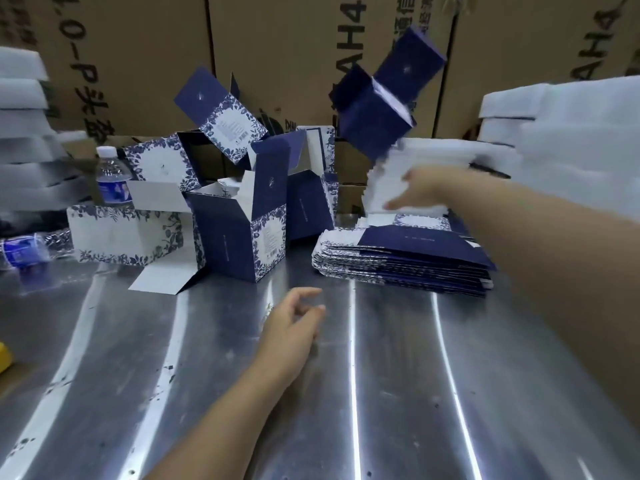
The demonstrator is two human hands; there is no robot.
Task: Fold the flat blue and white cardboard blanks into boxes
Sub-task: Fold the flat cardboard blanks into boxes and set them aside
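Observation:
A stack of flat blue and white blanks (405, 261) lies on the metal table (381, 375) right of centre. Several folded boxes (228, 216) with open flaps are heaped at the back left. One dark blue folded box (377, 109) is up in the air above the stack, tilted, with no hand touching it. My right hand (415, 188) is stretched out over the back of the stack, blurred, fingers straight, in front of a blurred white sheet (426, 161). My left hand (294, 323) hovers low over the table with fingers loosely curled, holding nothing.
A water bottle (112, 178) stands behind the boxes and another bottle (20, 251) lies at the left edge. White foam stacks (24, 116) rise at left and more foam (561, 133) at right. Brown cartons (277, 46) wall off the back. A yellow object (4, 358) sits at the left.

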